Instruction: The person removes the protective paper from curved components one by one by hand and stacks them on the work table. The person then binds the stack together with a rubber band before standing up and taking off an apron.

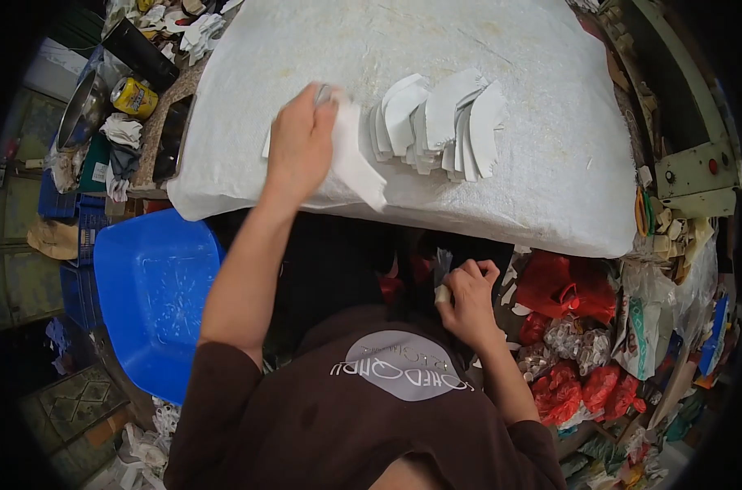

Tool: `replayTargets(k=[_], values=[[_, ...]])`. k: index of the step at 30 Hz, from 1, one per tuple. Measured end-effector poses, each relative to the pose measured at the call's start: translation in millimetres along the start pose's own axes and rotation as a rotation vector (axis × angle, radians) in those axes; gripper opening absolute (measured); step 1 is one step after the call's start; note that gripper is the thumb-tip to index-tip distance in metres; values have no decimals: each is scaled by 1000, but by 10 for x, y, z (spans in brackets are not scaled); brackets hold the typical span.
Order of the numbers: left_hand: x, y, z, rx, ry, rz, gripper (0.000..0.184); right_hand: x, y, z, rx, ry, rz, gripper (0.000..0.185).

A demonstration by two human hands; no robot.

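My left hand (300,143) grips a white curved piece (356,163), long axis running from far to near and slightly right. It lies just left of the fanned stack (441,114), my left hand nearer. Motion blurs my fingertips; my right hand (469,298) closes on a greyish object (443,266), partly hidden, unidentifiable.

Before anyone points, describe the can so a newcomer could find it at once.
Start at the white-covered table. Go past its left side to the round metal bowl. Just right of that is the can, bright yellow, unlike the silvery bowl and nearby black cylinder.
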State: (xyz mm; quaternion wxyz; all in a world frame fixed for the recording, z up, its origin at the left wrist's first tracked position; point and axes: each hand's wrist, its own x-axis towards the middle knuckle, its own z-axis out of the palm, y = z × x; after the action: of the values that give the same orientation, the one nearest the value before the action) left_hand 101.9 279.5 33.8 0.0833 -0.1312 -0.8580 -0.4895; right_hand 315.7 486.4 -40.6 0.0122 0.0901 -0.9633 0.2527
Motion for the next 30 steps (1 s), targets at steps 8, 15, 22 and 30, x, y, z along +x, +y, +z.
replayTargets(k=[8,15,22,30], values=[[876,198,593,266,-474,263,23,59,22,-63,53,27,173,66],[593,354,104,-244,-356,-35,32,114,120,-161,243,205,108,51],[-504,315,69,-1073,-426,-450,32,501,-393,-140,918,322,35,53],[-983,335,213,-1188,-267,-555,31,533,-499,-11,789,312,282,6]])
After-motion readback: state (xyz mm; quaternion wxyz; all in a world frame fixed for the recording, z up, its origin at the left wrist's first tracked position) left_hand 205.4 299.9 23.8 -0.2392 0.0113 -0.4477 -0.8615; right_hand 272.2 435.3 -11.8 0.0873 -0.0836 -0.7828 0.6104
